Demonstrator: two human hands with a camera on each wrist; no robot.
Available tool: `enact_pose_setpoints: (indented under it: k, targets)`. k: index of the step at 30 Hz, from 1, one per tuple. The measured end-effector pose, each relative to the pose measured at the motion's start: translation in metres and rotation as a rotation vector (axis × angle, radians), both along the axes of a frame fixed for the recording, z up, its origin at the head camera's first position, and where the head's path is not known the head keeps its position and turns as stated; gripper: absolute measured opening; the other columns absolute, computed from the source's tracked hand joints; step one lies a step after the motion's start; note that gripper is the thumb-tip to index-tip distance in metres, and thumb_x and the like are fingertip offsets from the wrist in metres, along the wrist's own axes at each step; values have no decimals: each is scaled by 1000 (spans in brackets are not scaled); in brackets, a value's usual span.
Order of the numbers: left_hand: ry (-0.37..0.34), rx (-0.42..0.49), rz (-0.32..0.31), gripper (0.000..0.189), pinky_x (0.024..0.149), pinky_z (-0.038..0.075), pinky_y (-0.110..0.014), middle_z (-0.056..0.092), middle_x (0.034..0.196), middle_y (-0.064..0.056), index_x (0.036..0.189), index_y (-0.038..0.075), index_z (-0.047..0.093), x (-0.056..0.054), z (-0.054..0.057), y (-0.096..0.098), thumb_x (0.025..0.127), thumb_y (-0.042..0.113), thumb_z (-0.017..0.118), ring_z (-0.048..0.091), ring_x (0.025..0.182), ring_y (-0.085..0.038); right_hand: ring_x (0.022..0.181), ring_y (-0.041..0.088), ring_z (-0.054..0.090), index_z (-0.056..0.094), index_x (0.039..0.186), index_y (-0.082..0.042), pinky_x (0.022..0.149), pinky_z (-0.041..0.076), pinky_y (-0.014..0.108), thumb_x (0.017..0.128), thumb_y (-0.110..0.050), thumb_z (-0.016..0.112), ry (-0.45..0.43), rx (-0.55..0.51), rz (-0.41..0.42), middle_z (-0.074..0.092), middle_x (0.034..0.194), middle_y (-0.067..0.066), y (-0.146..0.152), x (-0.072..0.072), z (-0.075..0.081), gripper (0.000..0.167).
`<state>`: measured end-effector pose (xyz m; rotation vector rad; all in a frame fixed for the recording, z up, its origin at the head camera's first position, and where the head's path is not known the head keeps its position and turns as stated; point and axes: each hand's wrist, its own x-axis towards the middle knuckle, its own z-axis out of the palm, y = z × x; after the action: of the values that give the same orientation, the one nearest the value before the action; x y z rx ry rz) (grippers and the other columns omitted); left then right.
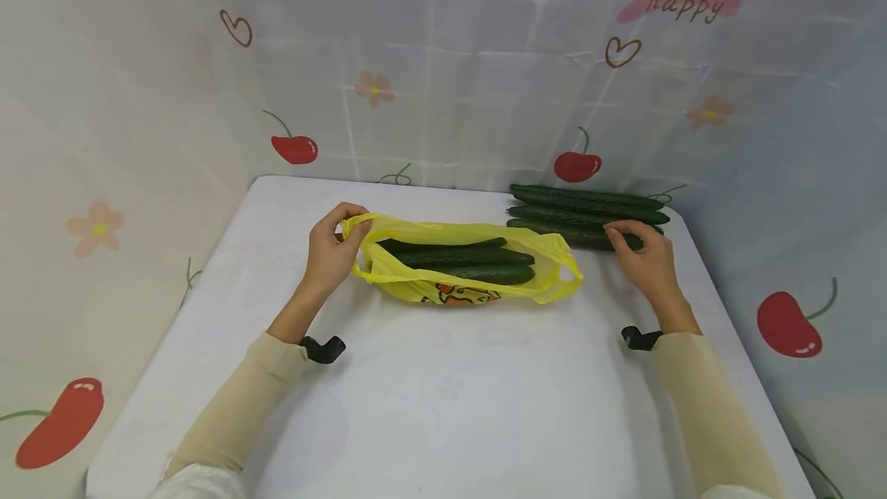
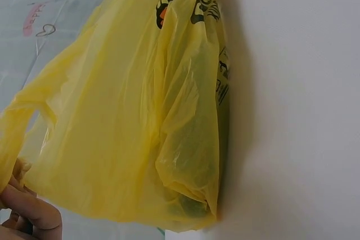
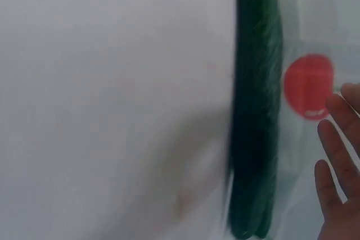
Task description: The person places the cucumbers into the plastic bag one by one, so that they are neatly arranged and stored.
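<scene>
A yellow plastic bag (image 1: 409, 291) lies on its side across the table, mouth open, with several dark green cucumbers (image 1: 464, 256) showing inside. My left hand (image 1: 333, 249) pinches the bag's left end by its handle; the left wrist view shows the curled fingers (image 2: 34, 212) at the gathered plastic. Three more cucumbers (image 1: 589, 197) lie side by side at the back right. Over the nearest one is my right hand (image 1: 644, 256), holding nothing. In the right wrist view its fingers (image 3: 337, 144) are spread and fairly straight, beside a cucumber (image 3: 256, 82).
The white table (image 1: 443, 399) ends at the back against a hanging curtain (image 1: 471, 98) printed with cherries, flowers and hearts. The curtain also runs along both sides. The loose cucumbers lie close to the table's back right corner, just behind the bag's right end.
</scene>
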<state>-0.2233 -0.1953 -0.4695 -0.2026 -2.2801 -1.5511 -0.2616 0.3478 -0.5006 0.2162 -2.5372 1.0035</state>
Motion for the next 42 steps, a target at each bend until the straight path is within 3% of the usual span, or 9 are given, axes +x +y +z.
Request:
enact_pose_setpoints:
  k: [11,17,20,27,31,38,42]
  targets:
    - [3,-9,-4,12,62,42,-18,73,111,-5,112,13,74,2,-3,-2,106,23,70,57,96,-8,141,53,50,70,135,-2,121,33,71,107,-35,67,-192,27,-108,61,147,29,34,-8,-29,43]
    - [1,-1,-1,11,61,41,-18,73,112,-4,112,14,74,3,-3,-2,106,21,70,56,98,-7,134,56,39,66,141,-6,113,22,76,97,-42,80,-247,161,-96,54,150,31,36,-10,-39,59]
    - [-1,1,-3,11,61,41,-18,73,112,-4,112,14,74,5,-1,-1,105,20,70,56,98,-8,134,56,36,65,143,-8,110,20,78,97,-42,80,-275,201,-71,51,149,32,35,-9,-39,59]
    - [9,-25,13,10,64,40,-17,73,112,-6,113,11,74,6,7,2,105,16,70,55,95,-6,143,56,45,58,149,-5,119,32,76,103,-38,74,-347,209,-10,53,152,30,31,-7,-35,59]
    - [18,-6,18,9,61,38,-16,71,111,-11,112,6,73,7,13,4,105,11,68,54,93,-4,146,56,45,58,151,-5,121,32,74,104,-31,73,-322,238,27,53,156,31,29,-8,-34,56]
    - [12,23,18,10,63,39,-16,68,109,-11,111,3,72,19,35,12,105,9,67,55,95,-3,150,56,42,56,153,-7,121,31,75,105,-29,72,-351,232,47,50,160,31,28,-11,-31,55]
    - [3,29,11,11,63,39,-16,68,110,-12,112,2,72,21,39,13,105,9,67,55,96,-3,150,56,42,56,152,-7,122,30,75,105,-27,72,-364,224,46,50,159,31,26,-10,-30,54]
